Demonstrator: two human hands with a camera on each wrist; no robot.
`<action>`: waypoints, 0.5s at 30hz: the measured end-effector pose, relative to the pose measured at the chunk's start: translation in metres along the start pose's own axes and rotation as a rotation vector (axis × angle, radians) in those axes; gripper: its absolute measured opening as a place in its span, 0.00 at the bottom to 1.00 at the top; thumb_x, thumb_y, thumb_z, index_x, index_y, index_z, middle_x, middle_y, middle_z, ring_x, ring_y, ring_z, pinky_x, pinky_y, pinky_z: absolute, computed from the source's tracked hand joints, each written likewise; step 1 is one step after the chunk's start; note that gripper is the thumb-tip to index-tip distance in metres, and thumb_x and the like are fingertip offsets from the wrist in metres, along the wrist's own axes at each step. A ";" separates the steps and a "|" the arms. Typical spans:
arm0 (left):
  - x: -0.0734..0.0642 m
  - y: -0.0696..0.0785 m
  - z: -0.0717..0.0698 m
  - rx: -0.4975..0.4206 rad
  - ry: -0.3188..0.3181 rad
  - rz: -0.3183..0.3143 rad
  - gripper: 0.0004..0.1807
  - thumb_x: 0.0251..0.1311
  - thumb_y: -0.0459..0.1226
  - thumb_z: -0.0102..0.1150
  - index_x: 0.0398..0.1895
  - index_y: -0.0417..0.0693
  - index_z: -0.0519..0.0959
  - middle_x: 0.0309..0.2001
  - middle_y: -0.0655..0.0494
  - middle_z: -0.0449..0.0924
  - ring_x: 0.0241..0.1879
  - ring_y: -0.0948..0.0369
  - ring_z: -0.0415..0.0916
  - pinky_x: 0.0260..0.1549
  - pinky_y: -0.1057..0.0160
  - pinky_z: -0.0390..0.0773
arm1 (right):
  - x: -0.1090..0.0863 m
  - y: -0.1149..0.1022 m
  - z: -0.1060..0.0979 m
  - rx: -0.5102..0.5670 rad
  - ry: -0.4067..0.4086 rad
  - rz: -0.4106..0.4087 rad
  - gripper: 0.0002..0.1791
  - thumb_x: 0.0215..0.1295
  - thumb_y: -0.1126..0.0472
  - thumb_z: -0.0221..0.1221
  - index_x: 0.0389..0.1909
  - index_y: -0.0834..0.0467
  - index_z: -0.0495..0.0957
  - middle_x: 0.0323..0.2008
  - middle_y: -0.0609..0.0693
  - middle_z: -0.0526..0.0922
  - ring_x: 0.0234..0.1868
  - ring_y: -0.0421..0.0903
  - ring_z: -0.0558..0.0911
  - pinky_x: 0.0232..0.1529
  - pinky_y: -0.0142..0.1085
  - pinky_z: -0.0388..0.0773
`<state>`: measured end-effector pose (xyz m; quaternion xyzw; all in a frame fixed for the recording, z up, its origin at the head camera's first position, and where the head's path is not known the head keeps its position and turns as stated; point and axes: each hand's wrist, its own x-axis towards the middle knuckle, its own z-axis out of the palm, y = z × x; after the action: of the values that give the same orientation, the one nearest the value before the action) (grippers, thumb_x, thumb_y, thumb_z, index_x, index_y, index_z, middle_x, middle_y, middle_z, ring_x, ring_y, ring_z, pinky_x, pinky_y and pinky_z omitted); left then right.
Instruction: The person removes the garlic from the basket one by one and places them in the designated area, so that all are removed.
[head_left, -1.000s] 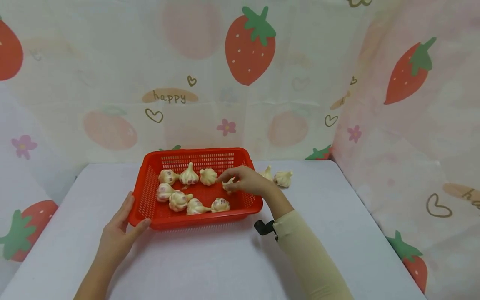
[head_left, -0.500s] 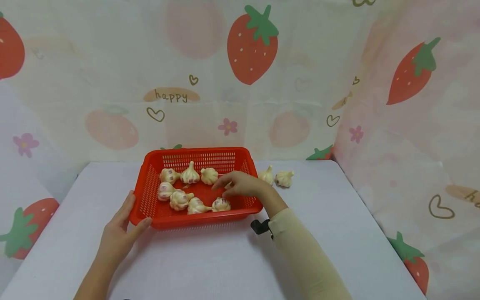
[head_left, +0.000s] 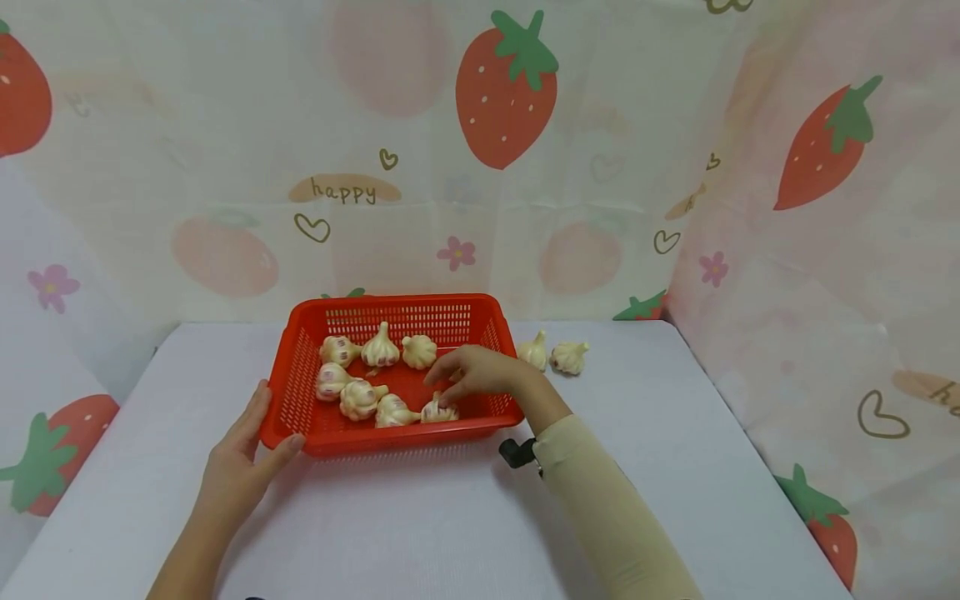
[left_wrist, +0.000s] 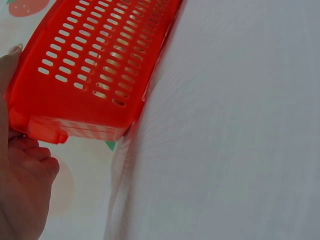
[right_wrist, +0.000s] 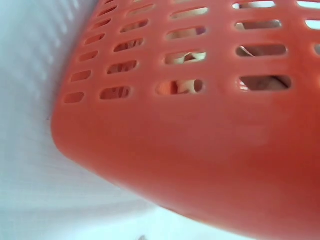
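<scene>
A red plastic basket with slotted walls holds several garlic bulbs. At its left end, my left hand grips the rim, with the thumb over the front corner and the fingers along the outside. My right hand reaches over the right side into the basket, fingers bent downward and apart. Its thumb is at a garlic bulb near the front wall, seemingly touching it. Whatever lies under the palm is hidden. The left wrist view shows the basket's outer wall; through the slots in the right wrist view, pale garlic shows.
Two garlic bulbs stand outside the basket on the right, one nearer and one farther right. A white cloth covers the table. Strawberry-printed curtains hang behind and on both sides.
My right hand has lowered slightly toward the basket's front, and its fingers have spread from the garlic bulb they held. The front bulb has turned a little. My left hand keeps its grip.
</scene>
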<state>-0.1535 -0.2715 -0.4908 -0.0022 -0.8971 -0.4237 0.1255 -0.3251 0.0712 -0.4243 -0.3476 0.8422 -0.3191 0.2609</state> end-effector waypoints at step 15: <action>0.001 -0.003 0.000 -0.023 -0.001 0.016 0.49 0.68 0.51 0.64 0.83 0.63 0.45 0.83 0.61 0.44 0.82 0.57 0.43 0.59 0.88 0.53 | 0.007 0.001 0.008 -0.043 -0.012 0.036 0.30 0.55 0.48 0.76 0.59 0.50 0.84 0.54 0.45 0.85 0.58 0.49 0.80 0.57 0.37 0.80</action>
<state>-0.1547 -0.2734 -0.4926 -0.0108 -0.8921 -0.4331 0.1285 -0.3246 0.0631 -0.4317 -0.3396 0.8536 -0.2940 0.2640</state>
